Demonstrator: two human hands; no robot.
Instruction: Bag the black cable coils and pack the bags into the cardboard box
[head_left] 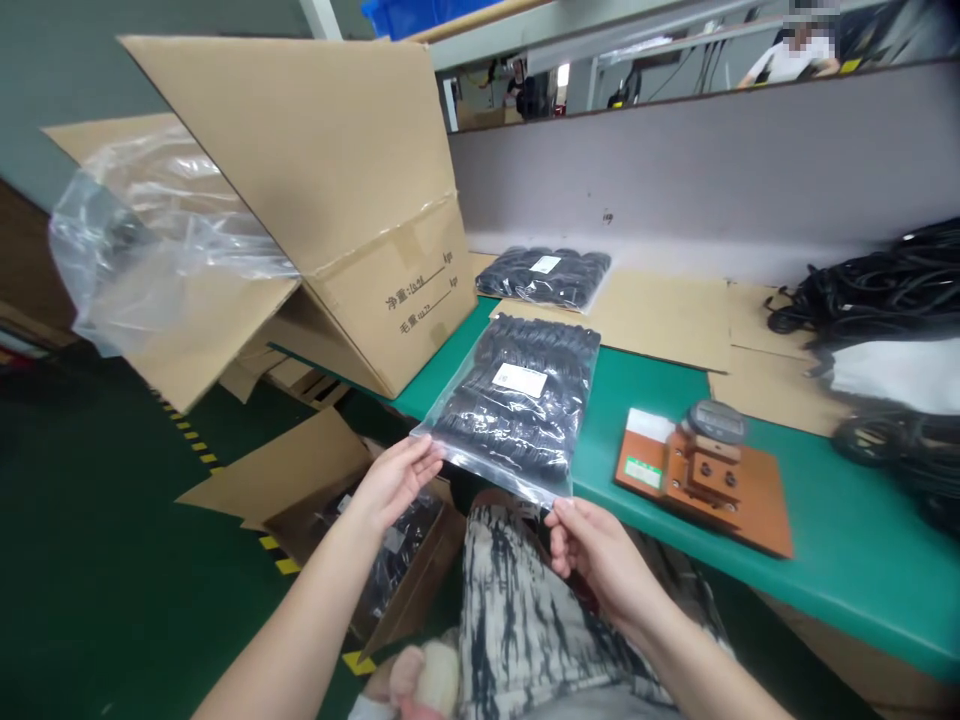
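Observation:
A clear zip bag (517, 405) packed with black cable parts and bearing a white label lies over the near edge of the green table (847, 540). My left hand (394, 480) pinches the bag's near left corner. My right hand (592, 550) pinches its near right corner. Both hands hold the bag's sealed edge just off the table, above my patterned trousers.
A second filled bag (544, 275) rests on cardboard sheets at the back. A large open carton (352, 230) with a plastic liner (150, 240) leans at the left. An orange fixture with a gauge (705, 460) sits right of the bag. Black cable coils (877, 290) are piled far right. A carton (375, 530) stands on the floor.

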